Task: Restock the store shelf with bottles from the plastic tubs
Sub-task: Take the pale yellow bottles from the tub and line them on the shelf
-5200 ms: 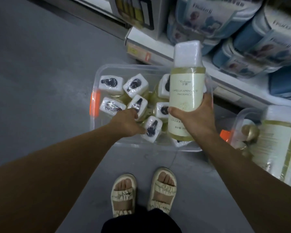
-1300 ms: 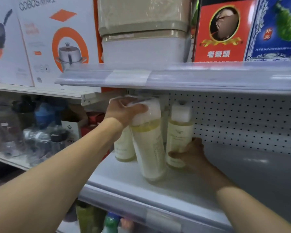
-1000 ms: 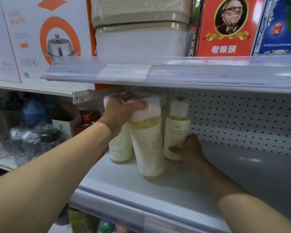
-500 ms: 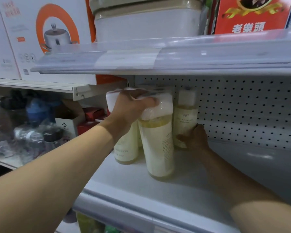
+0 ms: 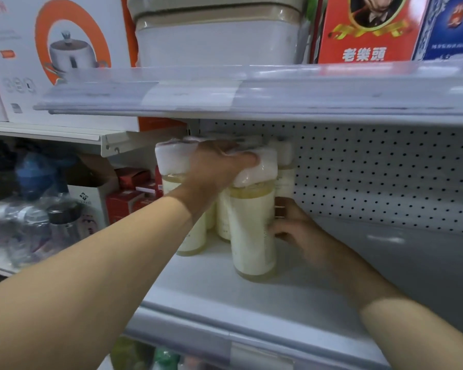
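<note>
Store shelf [image 5: 385,268], grey, pegboard back [image 5: 385,177]; bare stretch to right. Cluster of bottles at left rear; front bottle [image 5: 251,233] standing upright on shelf board, foam-wrapped top close under upper shelf lip [image 5: 251,94]. Left hand [image 5: 219,166] clamped over wrapped cap. Right hand [image 5: 294,231] curled around lower body, beside rear bottle [image 5: 285,177]. Risks: tall narrow bottle tipping on release, knocking neighbours domino-style; wrapped cap snagging on upper lip; slick foam slipping under grip.

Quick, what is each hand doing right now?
Left hand: gripping the wrapped top of the front bottle on the shelf.
Right hand: fingers curled round the side of the bottle behind.
</note>
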### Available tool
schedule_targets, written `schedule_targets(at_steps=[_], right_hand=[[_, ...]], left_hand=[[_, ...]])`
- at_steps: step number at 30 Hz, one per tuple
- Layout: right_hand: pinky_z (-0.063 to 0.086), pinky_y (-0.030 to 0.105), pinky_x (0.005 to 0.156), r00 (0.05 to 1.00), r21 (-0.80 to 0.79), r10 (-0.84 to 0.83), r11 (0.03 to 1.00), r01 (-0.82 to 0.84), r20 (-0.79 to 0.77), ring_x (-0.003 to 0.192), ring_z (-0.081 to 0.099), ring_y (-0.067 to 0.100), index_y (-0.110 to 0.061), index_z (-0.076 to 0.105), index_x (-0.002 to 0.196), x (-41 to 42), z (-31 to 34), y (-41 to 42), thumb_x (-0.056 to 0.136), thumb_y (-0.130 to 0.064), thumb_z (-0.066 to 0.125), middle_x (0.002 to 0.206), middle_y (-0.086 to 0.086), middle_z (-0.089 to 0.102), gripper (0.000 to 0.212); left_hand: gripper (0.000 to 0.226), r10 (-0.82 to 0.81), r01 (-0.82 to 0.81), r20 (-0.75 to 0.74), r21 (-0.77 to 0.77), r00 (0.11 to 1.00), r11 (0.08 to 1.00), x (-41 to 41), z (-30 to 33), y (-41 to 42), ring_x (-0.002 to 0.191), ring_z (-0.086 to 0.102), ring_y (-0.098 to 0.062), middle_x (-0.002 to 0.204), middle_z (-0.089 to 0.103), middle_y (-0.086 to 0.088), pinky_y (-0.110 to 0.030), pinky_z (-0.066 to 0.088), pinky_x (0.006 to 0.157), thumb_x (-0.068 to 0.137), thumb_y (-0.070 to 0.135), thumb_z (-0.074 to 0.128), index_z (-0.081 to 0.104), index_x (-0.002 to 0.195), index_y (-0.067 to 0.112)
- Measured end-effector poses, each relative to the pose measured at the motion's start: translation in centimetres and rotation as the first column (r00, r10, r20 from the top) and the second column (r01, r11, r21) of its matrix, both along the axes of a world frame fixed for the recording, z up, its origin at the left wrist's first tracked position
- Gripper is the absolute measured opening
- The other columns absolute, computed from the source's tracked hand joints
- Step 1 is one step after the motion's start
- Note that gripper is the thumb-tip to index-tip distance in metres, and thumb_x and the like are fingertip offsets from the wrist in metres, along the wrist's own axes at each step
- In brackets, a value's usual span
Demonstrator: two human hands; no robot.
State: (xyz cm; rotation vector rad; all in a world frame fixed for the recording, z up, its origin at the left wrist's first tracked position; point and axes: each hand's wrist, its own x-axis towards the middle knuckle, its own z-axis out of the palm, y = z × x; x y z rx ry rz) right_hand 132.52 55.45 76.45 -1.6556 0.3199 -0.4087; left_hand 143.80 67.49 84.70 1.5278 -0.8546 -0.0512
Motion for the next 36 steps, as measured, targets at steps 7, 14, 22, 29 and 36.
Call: schedule_targets(at_steps=[7,14,22,29,36], right_hand=[[0.046,0.025,0.076,0.931,-0.329,-0.353,0.871,0.365,0.097,0.097,0.053,0.009,-0.019,0.029,0.112,0.9,-0.4,3.9,0.054,-0.025,0.091,0.106,-0.012,0.049,0.085],[0.048,0.045,0.099,0.997,-0.051,-0.056,0.997,0.059,0.059,0.113,0.061,0.019,-0.016,0.047,0.130,-0.5,-1.2,1.5,0.060,-0.009,0.085,0.120,0.001,0.065,0.080],[0.043,0.038,0.102,0.886,-0.377,-0.452,0.842,0.385,-0.104,0.119,0.042,0.022,-0.019,0.022,0.115,-0.3,-3.3,5.2,0.051,-0.044,0.089,0.125,0.003,0.032,0.097],[0.046,0.019,0.073,0.917,-0.272,-0.397,0.886,0.375,-0.029,0.106,0.058,0.015,-0.021,0.045,0.116,-0.7,-2.8,2.9,0.069,-0.018,0.083,0.118,-0.003,0.060,0.060],[0.046,0.029,0.073,0.847,-0.431,-0.530,0.773,0.466,-0.034,0.101,0.058,0.022,-0.011,0.039,0.107,-0.4,-4.6,3.1,0.065,-0.030,0.086,0.115,0.005,0.057,0.065]], left_hand=[[0.046,0.127,-0.132,0.075,0.057,0.989,0.990,-1.5,0.1,-0.8,0.079,0.062,-0.004,0.086,0.065,0.012,-0.016,0.050,0.070,0.071,0.031,0.080,0.067,0.113,0.017],[0.055,-0.197,0.183,0.033,0.244,0.980,0.952,-0.2,-1.2,2.5,0.109,0.060,-0.016,0.114,0.064,0.003,-0.027,0.050,0.090,0.075,0.020,0.079,0.058,0.126,0.017],[0.061,-0.245,0.239,-0.057,0.523,0.968,0.818,1.9,-5.8,4.4,0.105,0.057,-0.018,0.112,0.058,-0.001,-0.030,0.047,0.092,0.077,-0.003,0.070,0.053,0.131,0.021],[0.062,-0.280,0.249,-0.037,0.576,0.959,0.779,1.6,-6.8,3.9,0.098,0.060,-0.015,0.112,0.061,-0.003,-0.028,0.051,0.089,0.079,-0.004,0.069,0.051,0.129,0.027],[0.075,-0.291,0.252,-0.031,0.594,0.956,0.764,0.8,-7.6,3.0,0.104,0.060,-0.016,0.119,0.062,-0.004,-0.033,0.052,0.092,0.082,-0.005,0.064,0.036,0.144,0.027]])
